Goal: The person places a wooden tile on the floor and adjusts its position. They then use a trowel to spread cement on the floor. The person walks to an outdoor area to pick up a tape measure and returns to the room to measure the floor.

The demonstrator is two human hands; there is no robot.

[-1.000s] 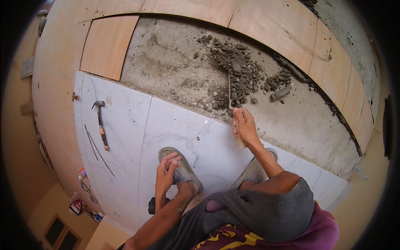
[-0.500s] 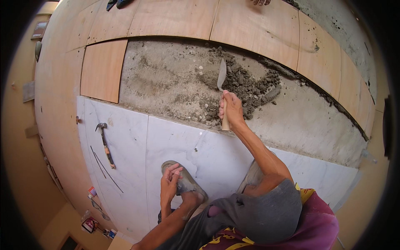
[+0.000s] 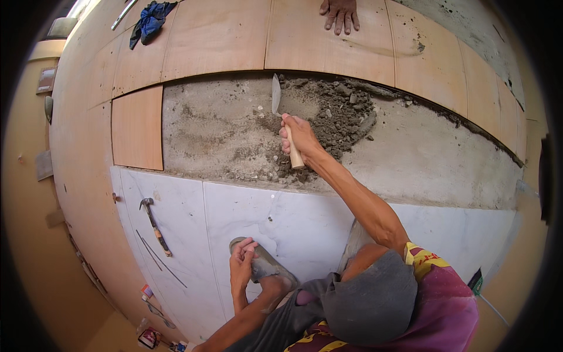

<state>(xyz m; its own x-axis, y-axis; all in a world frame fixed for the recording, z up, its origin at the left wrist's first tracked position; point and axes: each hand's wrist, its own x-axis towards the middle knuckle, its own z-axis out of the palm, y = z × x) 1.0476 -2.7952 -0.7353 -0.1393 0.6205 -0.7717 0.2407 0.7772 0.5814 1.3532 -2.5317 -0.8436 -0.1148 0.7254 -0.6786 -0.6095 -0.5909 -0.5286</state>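
My right hand (image 3: 300, 136) is wrapped round the wooden handle of a trowel (image 3: 276, 97). The narrow metal blade points away from me, its tip by the edge of the far wooden-looking tiles, at the left side of a pile of crumbly grey mortar (image 3: 346, 120). A smoothed patch of mortar shows just right of the blade. My left hand (image 3: 241, 263) hangs in front of my left leg, above a grey shoe (image 3: 267, 264). Its fingers are loosely bent and apart, with nothing seen in them.
Another person's hand (image 3: 340, 16) lies flat on the far tiles. A hammer (image 3: 154, 227) and thin rods (image 3: 161, 258) rest on white marbled tiles (image 3: 305, 220). One wooden-looking tile (image 3: 138, 128) borders the bare strip (image 3: 199, 117) at left. A blue-black cloth (image 3: 151, 23) lies at far left.
My right hand has moved the trowel left, from over the mortar to its left edge by the far tiles. The other person's hand shows more fully, flat on a tile. My view has shifted slightly.
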